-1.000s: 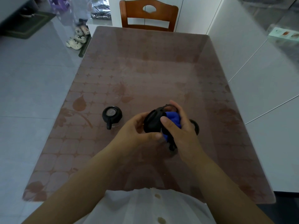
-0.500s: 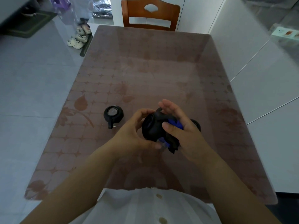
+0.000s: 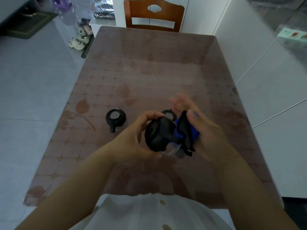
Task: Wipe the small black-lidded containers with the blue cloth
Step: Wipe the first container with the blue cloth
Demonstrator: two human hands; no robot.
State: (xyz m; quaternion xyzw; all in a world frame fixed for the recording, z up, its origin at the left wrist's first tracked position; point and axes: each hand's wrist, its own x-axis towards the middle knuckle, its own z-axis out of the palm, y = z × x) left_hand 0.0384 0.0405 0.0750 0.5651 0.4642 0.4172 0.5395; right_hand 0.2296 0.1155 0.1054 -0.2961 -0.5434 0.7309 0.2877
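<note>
My left hand (image 3: 132,143) grips a small glass container with a black lid (image 3: 157,135), tilted on its side above the table, lid towards me. My right hand (image 3: 209,135) holds the blue cloth (image 3: 191,130) with its black edge against the container's right side; the thumb lies over the cloth and the fingers stretch out, blurred. A second black-lidded container (image 3: 115,118) stands on the table to the left. A third one (image 3: 168,113) stands behind my hands, partly hidden.
The brown patterned table (image 3: 149,72) has a wooden chair (image 3: 154,14) at its far end. White cabinets (image 3: 265,80) run along the right edge. Shoes (image 3: 79,39) and a mat lie on the grey floor at the far left.
My right hand's fingers have uncurled from the container and stretched out. The cloth has slid to the container's right side. The third container behind now shows.
</note>
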